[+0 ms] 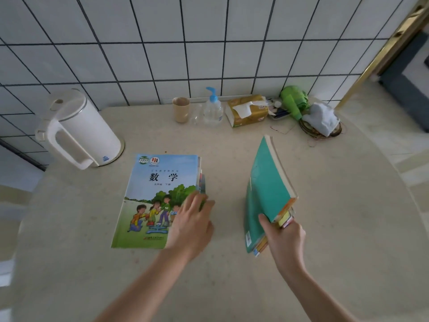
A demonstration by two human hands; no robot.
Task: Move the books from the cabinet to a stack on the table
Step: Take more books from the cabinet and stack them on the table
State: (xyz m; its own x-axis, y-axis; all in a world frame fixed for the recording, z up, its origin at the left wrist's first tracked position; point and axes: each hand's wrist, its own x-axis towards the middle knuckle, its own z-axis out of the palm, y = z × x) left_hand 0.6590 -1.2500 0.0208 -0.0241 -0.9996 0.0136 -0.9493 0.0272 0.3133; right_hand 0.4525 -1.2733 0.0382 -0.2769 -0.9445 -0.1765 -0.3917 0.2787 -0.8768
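A low stack of books (153, 196) lies flat on the beige table (232, 275), left of centre; its top book has a blue and green cover with drawn children. My left hand (191, 225) rests on the stack's near right corner, fingers at the right edge. To the right, my right hand (284, 235) grips a bundle of several books (267, 194) near its lower end. The bundle stands tilted on edge above the table, with a teal cover facing left. The cabinet is out of sight.
A white electric kettle (79, 131) stands at the back left. Along the tiled wall sit a brown cup (180, 109), a pump bottle (213, 110), a tissue pack (247, 110), a green object (293, 101) and a grey cloth (321, 118). The table's right edge curves near a doorway.
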